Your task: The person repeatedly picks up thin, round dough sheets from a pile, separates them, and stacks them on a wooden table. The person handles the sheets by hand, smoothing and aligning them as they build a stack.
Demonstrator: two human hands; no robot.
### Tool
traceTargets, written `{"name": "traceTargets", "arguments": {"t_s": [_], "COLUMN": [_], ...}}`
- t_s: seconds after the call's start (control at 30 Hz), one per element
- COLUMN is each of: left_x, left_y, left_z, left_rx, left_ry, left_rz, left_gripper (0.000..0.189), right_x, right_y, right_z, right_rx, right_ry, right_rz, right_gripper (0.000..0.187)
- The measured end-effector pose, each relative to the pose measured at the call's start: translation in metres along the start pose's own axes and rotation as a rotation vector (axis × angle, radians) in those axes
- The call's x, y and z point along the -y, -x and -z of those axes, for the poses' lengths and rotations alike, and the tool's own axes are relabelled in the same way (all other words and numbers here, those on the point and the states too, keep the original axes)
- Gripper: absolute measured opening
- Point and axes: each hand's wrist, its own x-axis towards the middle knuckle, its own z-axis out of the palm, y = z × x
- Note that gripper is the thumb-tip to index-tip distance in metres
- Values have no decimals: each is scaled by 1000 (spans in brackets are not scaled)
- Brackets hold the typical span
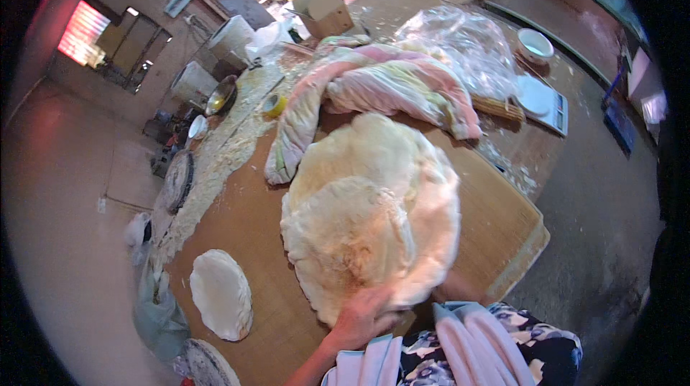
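A large, thick, irregular sheet of dough [345, 224] lies on the brown work board [269, 273] in front of me, with a layer folded over its near part and a browner patch of filling or powder near the fold. My left hand [366, 308] grips its near edge, the fingers blurred by motion. At the dough's near right edge is my right hand [455, 288], blurred and partly hidden by the dough, so its grip is unclear. A smaller oval dough round [221, 294] rests on the board to the left.
Behind the dough lies a bunched, padded pastel cloth [388, 81]. Clear plastic sheeting [458, 46], a kitchen scale [542, 103] and a white bowl [535, 45] are at the back right. Scattered flour [226, 165], a yellow tape roll [274, 105] and a cardboard box [323, 14] stand farther left and back.
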Motion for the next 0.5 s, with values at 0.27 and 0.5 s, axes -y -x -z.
{"name": "traceTargets", "arguments": {"t_s": [0.27, 0.5], "left_x": [86, 47], "left_y": [-83, -63], "left_z": [8, 32], "left_rx": [-352, -645], "left_ry": [-528, -120], "left_rz": [73, -135], "left_gripper": [46, 46], "right_x": [4, 70], "right_y": [15, 83], "right_z": [9, -99], "right_rx": [-52, 142], "right_ry": [244, 717], "right_rz": [103, 715], "right_gripper": [37, 37]}}
